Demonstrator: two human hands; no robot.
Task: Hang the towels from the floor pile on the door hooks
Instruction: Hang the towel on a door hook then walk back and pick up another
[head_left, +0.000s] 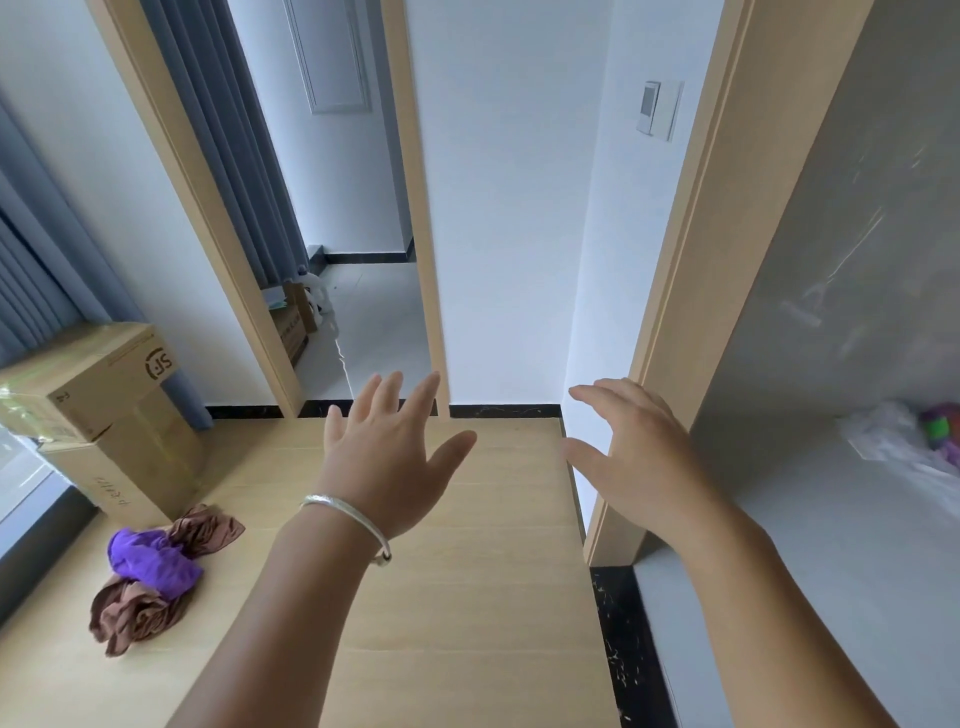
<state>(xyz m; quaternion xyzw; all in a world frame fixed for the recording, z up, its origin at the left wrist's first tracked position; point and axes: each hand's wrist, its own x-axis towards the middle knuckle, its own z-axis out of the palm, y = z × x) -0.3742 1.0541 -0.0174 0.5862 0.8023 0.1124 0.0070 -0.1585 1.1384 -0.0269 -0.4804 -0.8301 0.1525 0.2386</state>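
I see my left hand (395, 457) and right hand (634, 457) raised with fingers spread, grasping nothing. The towels (156, 566) lie piled on the floor (467, 597), well apart.

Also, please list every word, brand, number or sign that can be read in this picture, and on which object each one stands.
"SF": round logo, turned sideways, on the upper cardboard box.
"F-4" or similar: small print on the same box, too small to be sure.
Handwritten mark on the lower cardboard box: not legible.
Print on the far cardboard box beyond the doorway: too blurred to read.
Wall panel: no readable text.
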